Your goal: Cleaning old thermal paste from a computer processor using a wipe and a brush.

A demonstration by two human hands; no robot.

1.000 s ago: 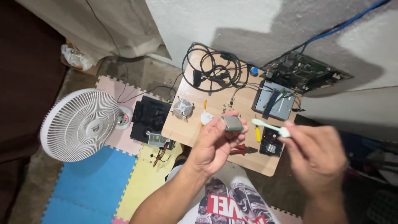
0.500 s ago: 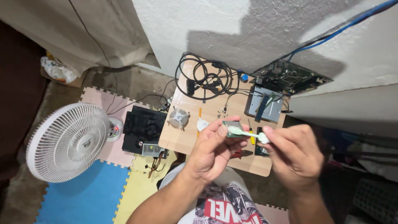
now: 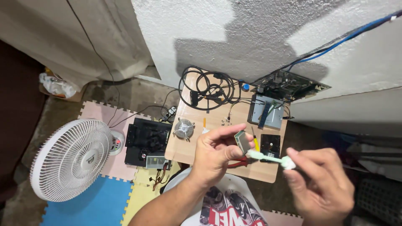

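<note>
Left hand: the left hand (image 3: 215, 157) holds a small square processor chip (image 3: 241, 141) with the fingers clamped on it, the thumb under it and the fingertips (image 3: 238, 127) on its upper edge.
Chip: it is tilted, with its grey flat face turned toward the right hand, and it is above the wooden table (image 3: 217, 119), not touching it.
Right hand: the right hand (image 3: 320, 184) pinches the thick end of a pale green toothbrush (image 3: 270, 157) between thumb and fingers (fingers closed together on the handle).
Toothbrush: its head end points to the left and sits just below the lower edge of the chip, near the left thumb; I cannot tell if it really touches the chip.
Behind the fingers: a round metal cooler (image 3: 183, 128) lies on the table, just left of the left fingertips, and a coil of black cables (image 3: 207, 90) lies beyond it, near the wall.
Right of the chip: a yellow-handled screwdriver (image 3: 255, 141) and a small black drive (image 3: 270, 145) lie on the table between the two hands, and red pliers (image 3: 238, 162) show under the left thumb.
Farther away: a grey metal drive (image 3: 266, 115) and a green circuit board (image 3: 291, 85) sit at the back edge.
Floor: a white fan (image 3: 71, 159) stands well apart to the left, on coloured foam mats (image 3: 90, 205), beside a black power supply (image 3: 146, 138).
</note>
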